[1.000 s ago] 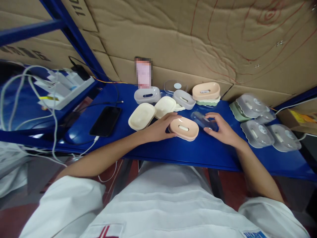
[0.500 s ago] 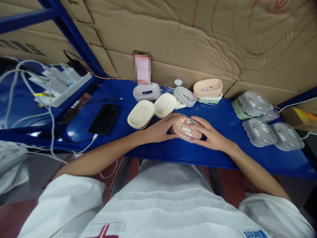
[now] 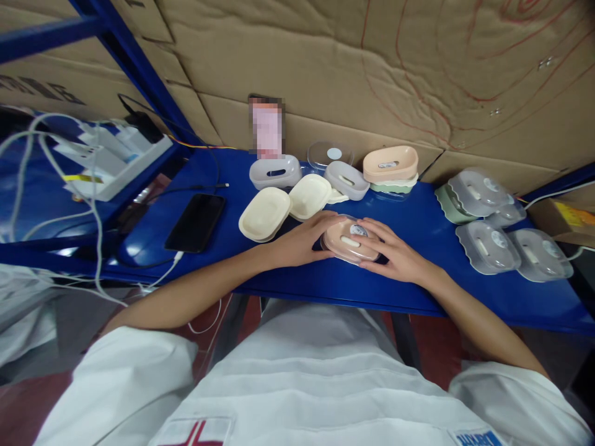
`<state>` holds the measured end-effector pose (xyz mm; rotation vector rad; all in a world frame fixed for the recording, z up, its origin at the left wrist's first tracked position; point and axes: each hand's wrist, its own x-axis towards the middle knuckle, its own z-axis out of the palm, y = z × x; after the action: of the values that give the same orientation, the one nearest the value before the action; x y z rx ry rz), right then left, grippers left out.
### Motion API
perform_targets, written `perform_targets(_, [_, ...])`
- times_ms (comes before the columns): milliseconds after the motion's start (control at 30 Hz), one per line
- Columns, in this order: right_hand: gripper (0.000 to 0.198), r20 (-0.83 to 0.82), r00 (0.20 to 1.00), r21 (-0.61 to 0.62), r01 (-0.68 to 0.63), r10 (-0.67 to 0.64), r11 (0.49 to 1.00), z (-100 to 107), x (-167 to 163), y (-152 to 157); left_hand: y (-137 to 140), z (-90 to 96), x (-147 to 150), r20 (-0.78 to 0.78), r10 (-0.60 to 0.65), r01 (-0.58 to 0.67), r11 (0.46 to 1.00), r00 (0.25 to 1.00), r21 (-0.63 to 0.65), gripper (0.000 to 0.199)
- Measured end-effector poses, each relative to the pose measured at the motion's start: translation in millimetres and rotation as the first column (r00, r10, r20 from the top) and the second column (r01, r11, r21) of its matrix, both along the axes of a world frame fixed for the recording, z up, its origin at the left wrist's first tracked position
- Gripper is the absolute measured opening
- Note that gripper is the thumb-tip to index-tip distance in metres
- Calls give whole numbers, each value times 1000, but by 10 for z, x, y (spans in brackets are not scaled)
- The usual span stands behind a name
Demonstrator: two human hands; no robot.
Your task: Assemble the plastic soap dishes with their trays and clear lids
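Between my two hands, near the front of the blue table, is a peach soap box (image 3: 346, 240) under a clear lid with a round sticker. My left hand (image 3: 312, 238) grips its left end, thumb at the near side and fingers at the far side. On the right end, my right hand (image 3: 393, 251) holds it too, its fingers over the lid's edge. Just beyond my left hand lie two cream dishes, one cream dish (image 3: 264, 214) at the left and another cream dish (image 3: 310, 197) leaning beside it.
Grey soap dishes (image 3: 276, 172), a clear lid (image 3: 330, 155) and a peach tray (image 3: 390, 164) on a green one stand along the back. Several lidded soap boxes (image 3: 488, 248) sit at the right. A black phone (image 3: 195, 223) and a power strip (image 3: 125, 167) with cables are at the left.
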<state>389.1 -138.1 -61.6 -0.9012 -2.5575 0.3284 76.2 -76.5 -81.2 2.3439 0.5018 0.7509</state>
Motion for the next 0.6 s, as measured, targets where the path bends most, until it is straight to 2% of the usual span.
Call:
perform_targets(300, [77,68,997,77,-35,30,996,-17,-19,-12,-5,16,-5,-20,1,-2,1000,1000,-12,85])
perform_targets(467, [72,110,994,130,6,-20,992,-19,-20,4,-7,18,-4,-27,6,-6,1000,1000,-10,84])
perform_targets(600, [71,139,988,101,48,-62,994,10,-36,1,-8,17,2,-23,8,-8,1000,1000,-12,83])
